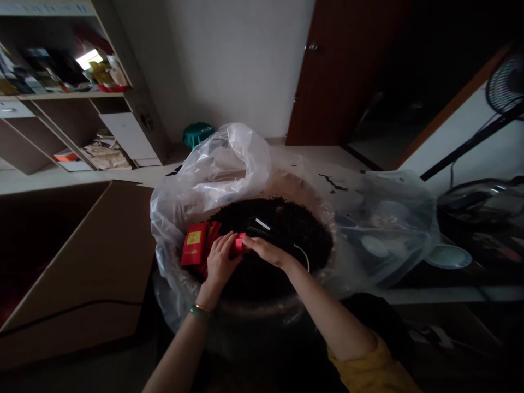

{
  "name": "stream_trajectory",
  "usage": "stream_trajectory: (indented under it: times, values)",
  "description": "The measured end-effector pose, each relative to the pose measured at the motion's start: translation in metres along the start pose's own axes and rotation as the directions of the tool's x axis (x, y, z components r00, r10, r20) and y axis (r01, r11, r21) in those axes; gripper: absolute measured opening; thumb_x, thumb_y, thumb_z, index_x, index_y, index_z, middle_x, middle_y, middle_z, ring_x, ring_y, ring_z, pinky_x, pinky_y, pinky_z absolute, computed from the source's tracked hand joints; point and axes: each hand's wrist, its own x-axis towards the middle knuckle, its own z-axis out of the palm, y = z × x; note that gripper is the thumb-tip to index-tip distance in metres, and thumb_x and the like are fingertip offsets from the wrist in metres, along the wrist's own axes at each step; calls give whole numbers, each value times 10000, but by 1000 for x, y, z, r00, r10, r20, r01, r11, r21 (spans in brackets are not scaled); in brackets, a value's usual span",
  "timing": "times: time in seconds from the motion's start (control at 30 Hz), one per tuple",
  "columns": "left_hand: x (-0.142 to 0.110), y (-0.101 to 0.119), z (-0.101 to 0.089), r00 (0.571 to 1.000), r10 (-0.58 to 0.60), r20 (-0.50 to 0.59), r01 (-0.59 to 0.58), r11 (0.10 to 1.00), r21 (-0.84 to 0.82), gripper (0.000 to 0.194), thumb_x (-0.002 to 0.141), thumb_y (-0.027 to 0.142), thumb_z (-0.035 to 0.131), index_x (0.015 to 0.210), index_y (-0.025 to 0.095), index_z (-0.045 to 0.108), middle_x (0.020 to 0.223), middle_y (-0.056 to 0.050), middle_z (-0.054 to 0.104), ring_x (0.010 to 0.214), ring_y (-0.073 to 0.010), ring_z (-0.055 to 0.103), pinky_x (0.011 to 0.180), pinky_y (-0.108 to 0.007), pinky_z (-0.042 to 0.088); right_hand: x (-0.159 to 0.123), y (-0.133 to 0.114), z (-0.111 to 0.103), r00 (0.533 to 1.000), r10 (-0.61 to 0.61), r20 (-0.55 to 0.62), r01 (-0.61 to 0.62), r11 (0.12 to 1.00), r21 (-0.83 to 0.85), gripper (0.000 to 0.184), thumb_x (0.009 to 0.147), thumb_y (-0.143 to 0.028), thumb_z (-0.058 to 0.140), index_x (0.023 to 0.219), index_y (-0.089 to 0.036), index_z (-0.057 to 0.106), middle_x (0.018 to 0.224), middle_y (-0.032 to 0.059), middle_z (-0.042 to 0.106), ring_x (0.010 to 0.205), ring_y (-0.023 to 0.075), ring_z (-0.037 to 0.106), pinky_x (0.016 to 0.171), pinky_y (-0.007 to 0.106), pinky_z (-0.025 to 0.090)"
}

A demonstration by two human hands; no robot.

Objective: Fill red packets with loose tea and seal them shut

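My left hand (221, 261) and my right hand (267, 251) meet over a round container, their fingers closed on a small red box (239, 243). Several red boxes (194, 244), the top one with a yellow label, lie just left of my left hand at the container's side. Dark, loose, leaf-like material (305, 226) fills the container, which has clear plastic (164, 218) around it. Close behind my right hand is a black object with a white strip (262, 224); its kind is too dark to make out. A thin white curved piece (303, 255) lies right of my right wrist.
A large cardboard box (94, 267) stands at the left. Clear plastic sheeting (380, 229) spreads to the right, beside a pale dish (449, 256). Shelves (61, 97), a green bag (198, 134), a brown door (333, 76) and a fan (507, 82) are farther back.
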Motion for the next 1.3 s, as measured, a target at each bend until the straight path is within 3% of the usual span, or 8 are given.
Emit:
stream_trajectory:
  times: [0.13,0.2,0.33,0.57,0.7,0.87,1.1,1.3]
  values:
    - [1,-7,2,971,-198,-137,178,973,-145,509,703,213,709,1195,221,581,1167,-78,659,1060,-248,618,925,-422,525,-3,-5,-26,978,53,-202,-52,999,7,664,861,-695,324,979,-158,696,923,104,731,922,225,676,868,397,490]
    - [1,-11,4,940,-295,-173,251,939,-234,515,698,253,716,1193,213,580,1156,-82,659,1017,-235,640,877,-397,555,-2,0,-36,947,113,-300,-177,965,-195,540,909,-568,368,877,-151,710,886,116,736,858,229,691,808,377,512]
    - [1,-14,6,900,-389,-197,301,880,-367,515,688,313,728,1169,185,595,1122,-91,668,951,-222,669,828,-376,584,1,22,-42,952,60,-300,-258,686,-681,262,888,-224,469,899,-194,729,971,98,738,957,248,679,879,354,485]
    - [3,-10,5,762,-582,-284,357,743,-566,532,643,312,767,1133,178,607,1021,-77,702,828,-206,706,718,-326,613,25,37,-37,969,-96,-230,-153,498,-854,456,873,-242,507,1314,-130,528,1370,159,520,1290,257,465,1083,398,351]
    - [3,-9,4,726,-601,-334,362,747,-557,531,659,323,761,1142,174,600,1003,-77,704,765,-186,708,652,-287,608,70,34,-14,1000,24,17,8,343,-939,969,666,-542,722,1456,-159,312,1559,160,184,1428,391,106,1123,564,184]
    - [-1,-13,5,738,-568,-364,374,793,-480,508,686,330,739,1148,176,595,1024,-86,698,807,-200,705,692,-312,609,98,36,9,981,100,164,140,209,-968,977,625,-501,763,1425,-145,329,1506,184,301,1362,393,265,1081,558,241]
    - [-3,-13,6,784,-537,-312,350,797,-492,559,690,321,740,1203,178,569,1063,-96,687,830,-204,701,690,-316,612,34,35,-3,942,35,334,334,-6,-942,481,731,-404,673,1153,-188,592,1289,130,520,1166,333,425,949,475,370]
    - [-2,-13,7,808,-490,-327,331,837,-436,539,691,311,738,1189,180,577,1079,-89,680,920,-222,686,749,-343,611,22,41,-2,998,-3,57,57,68,-996,803,706,-549,667,1379,-181,426,1523,179,240,1378,421,156,1076,576,174]
